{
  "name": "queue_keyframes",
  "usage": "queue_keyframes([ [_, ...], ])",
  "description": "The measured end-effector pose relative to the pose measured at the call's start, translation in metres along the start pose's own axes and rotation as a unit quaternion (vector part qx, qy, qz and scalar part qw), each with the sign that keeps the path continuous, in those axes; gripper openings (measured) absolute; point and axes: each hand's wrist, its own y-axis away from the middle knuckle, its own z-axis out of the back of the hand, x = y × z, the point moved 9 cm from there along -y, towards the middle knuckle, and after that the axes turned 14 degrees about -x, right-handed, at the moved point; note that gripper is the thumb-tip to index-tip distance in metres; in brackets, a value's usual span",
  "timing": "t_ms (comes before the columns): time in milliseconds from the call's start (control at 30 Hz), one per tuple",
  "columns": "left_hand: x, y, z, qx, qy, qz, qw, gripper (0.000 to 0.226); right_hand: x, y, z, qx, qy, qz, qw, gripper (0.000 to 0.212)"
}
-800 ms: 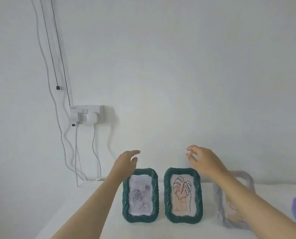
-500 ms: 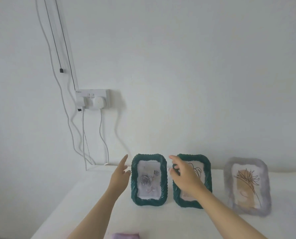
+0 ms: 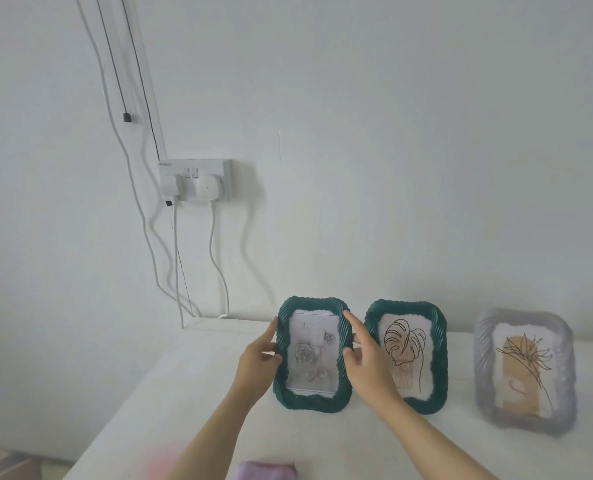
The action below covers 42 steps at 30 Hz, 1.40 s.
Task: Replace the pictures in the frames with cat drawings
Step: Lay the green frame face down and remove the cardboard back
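Left hand [image 3: 257, 362]: grips the left border of the first green frame [image 3: 309, 403], thumb curled onto the front, forefinger lying straight up along the edge; the remaining fingers are hidden behind the frame. Right hand [image 3: 364, 362]: holds the opposite border of the same frame, thumb bent against the front, forefinger stretched up toward the top corner (its other fingers sit in the gap between the two green frames and cannot be made out).

The first green frame stands upright on the white table [image 3: 184, 393], clasped between both hands. It has a twisted, rope-like rim and contains a pale picture of roses [image 3: 310, 355].

Just beside it, partly covered by the right hand and forearm, stands the second green frame [image 3: 438, 358], of the same pattern. It contains a line drawing of a large split leaf [image 3: 404, 344].

Further along the table, apart from the pair, stands a grey frame [image 3: 482, 358] leaning slightly back. It contains a drawing of a thin-stemmed plant [image 3: 527, 362] over a tan shape.

At the near edge of the table lies a purple cloth [image 3: 265, 471], cut off by the picture border. On the wall behind, above the table's far corner, a white socket [image 3: 194, 168] carries two plugs, with cables [image 3: 215, 254] hanging down.
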Motion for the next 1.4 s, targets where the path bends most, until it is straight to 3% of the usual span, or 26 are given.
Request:
queue_keyframes([
  [133, -0.02, 0.005, 0.006, -0.006, 0.029, -0.026, 0.999, 0.064, 0.011, -0.002, 0.024, -0.04, -0.106, -0.053, 0.992, 0.058],
  [333, -0.05, 0.029, 0.002, 0.017, 0.052, -0.036, 0.998, 0.053, 0.027, 0.009, 0.059, -0.057, -0.328, -0.155, 0.93, 0.056],
  [433, -0.085, 0.055, 0.0, -0.054, -0.045, -0.155, 0.985, 0.048, 0.033, 0.018, 0.071, -0.062, -0.337, -0.172, 0.924, 0.056],
  [500, -0.114, 0.087, -0.009, -0.063, -0.045, -0.226, 0.971, 0.047, 0.035, 0.023, 0.078, -0.064, -0.311, -0.175, 0.932, 0.058],
  [567, -0.133, 0.117, -0.023, -0.033, -0.058, -0.236, 0.97, 0.054, 0.036, 0.03, 0.085, -0.072, -0.299, -0.184, 0.934, 0.061],
  [700, -0.146, 0.148, -0.04, -0.045, -0.226, -0.256, 0.939, 0.079, 0.038, 0.041, 0.102, -0.095, -0.317, -0.204, 0.922, 0.06],
  [833, -0.15, 0.164, -0.048, -0.036, -0.236, -0.254, 0.937, 0.058, 0.035, 0.047, 0.106, -0.086, -0.302, -0.205, 0.927, 0.06],
  [933, -0.144, 0.162, -0.043, -0.06, -0.231, -0.236, 0.942, 0.041, 0.033, 0.05, 0.107, -0.074, -0.296, -0.205, 0.93, 0.059],
  [1167, -0.109, 0.159, -0.023, -0.068, -0.161, -0.156, 0.972, 0.047, 0.027, 0.054, 0.154, -0.078, -0.241, -0.178, 0.951, 0.025],
  [1333, -0.067, 0.155, -0.011, -0.08, -0.04, -0.02, 0.996, 0.037, -0.041, 0.086, 0.162, -0.065, -0.015, -0.204, 0.977, 0.032],
  [1400, -0.052, 0.158, -0.012, -0.094, 0.006, 0.023, 0.995, 0.034, -0.065, 0.105, 0.151, -0.052, -0.008, -0.238, 0.97, 0.037],
])
